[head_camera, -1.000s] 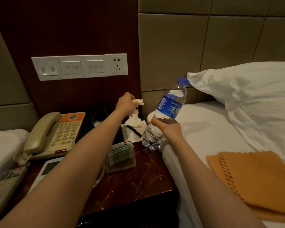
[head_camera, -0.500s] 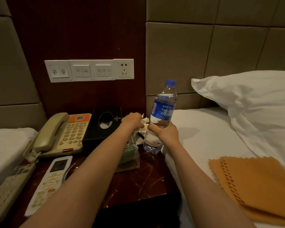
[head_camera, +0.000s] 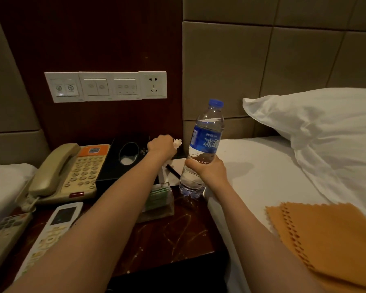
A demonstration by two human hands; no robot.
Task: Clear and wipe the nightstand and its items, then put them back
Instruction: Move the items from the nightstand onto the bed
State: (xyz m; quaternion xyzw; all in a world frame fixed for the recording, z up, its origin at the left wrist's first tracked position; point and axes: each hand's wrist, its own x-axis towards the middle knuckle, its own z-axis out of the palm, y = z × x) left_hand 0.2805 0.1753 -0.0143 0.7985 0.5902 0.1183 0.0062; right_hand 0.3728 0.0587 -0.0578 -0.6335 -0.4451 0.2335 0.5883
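Note:
My right hand (head_camera: 207,169) grips a clear water bottle (head_camera: 205,142) with a blue label and blue cap around its middle, upright over the right edge of the dark nightstand (head_camera: 178,235). My left hand (head_camera: 161,145) is fisted around a crumpled white tissue (head_camera: 177,143) at the back of the nightstand, beside a black tissue box (head_camera: 127,155). A white notepad with a pen (head_camera: 173,170) lies under the hands.
A beige telephone (head_camera: 70,174), a white remote (head_camera: 53,229) and a grey remote (head_camera: 2,237) lie on the left. A clear holder with green packets (head_camera: 159,197) stands mid-table. An orange cloth (head_camera: 330,237) and a pillow (head_camera: 317,127) lie on the bed at right.
The bottle went from tilted to nearly upright and came lower, close to the nightstand's right edge. My left hand with the tissue dropped lower toward the tissue box.

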